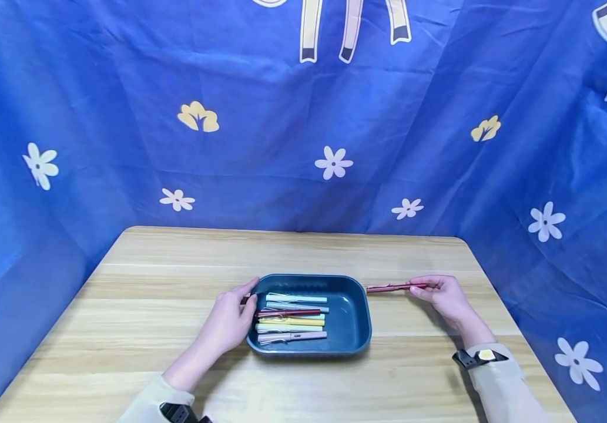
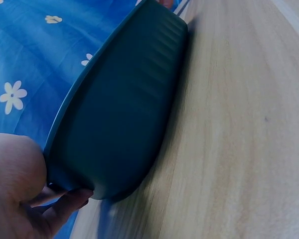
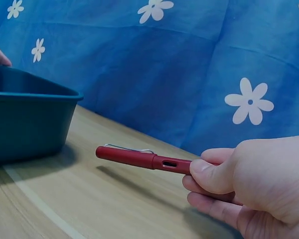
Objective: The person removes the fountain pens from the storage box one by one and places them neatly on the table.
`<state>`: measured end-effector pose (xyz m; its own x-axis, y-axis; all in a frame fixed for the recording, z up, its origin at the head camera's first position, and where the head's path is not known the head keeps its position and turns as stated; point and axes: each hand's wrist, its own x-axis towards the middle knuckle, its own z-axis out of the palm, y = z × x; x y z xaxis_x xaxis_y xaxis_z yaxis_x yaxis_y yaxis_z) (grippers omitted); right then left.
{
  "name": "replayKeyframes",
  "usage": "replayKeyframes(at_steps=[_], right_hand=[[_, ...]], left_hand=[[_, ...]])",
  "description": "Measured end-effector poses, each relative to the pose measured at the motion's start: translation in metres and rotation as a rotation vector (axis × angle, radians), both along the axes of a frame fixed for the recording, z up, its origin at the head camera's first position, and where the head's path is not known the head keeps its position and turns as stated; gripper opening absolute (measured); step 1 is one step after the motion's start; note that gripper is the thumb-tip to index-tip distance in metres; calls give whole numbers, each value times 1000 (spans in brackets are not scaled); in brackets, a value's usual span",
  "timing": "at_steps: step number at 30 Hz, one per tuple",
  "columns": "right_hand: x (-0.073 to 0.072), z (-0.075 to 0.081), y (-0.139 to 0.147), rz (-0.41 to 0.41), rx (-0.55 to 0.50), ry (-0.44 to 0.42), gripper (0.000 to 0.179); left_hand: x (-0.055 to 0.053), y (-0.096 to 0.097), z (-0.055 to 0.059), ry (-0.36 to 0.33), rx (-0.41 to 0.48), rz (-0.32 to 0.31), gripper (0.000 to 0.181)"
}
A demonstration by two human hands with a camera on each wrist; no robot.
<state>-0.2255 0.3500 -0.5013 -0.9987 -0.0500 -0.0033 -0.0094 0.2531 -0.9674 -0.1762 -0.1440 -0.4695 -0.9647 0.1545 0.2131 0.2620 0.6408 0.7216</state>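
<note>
A dark teal plastic bin (image 1: 342, 320) sits on the table, several pens lying side by side in its left part. Among them are a dark red pen (image 1: 303, 312), a yellow pen (image 1: 298, 322) and a greyish-purple pen (image 1: 300, 336). My left hand (image 1: 233, 314) grips the bin's left end at the rim; its fingers (image 2: 70, 206) show against the outer wall. To the right of the bin, my right hand (image 1: 443, 295) pinches a red fountain pen (image 3: 127, 157) by its barrel end. The capped end, with a metal clip, points toward the bin, and its shadow falls on the tabletop below.
The light wood table (image 1: 176, 258) has rounded far corners. A blue patterned curtain (image 1: 261, 141) hangs behind it and along both sides. Each wrist wears a black band, including the right wristband (image 1: 467, 359).
</note>
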Motion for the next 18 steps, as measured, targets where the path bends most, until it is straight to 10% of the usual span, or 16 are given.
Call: replayKeyframes(at_steps=[11, 18], right_hand=[[-8, -8, -1, 14, 103, -9, 27], [-11, -9, 1, 56, 312, 142, 14]], left_hand=[[0, -1, -1, 5, -1, 0, 45], [-1, -1, -1, 4, -2, -2, 45]])
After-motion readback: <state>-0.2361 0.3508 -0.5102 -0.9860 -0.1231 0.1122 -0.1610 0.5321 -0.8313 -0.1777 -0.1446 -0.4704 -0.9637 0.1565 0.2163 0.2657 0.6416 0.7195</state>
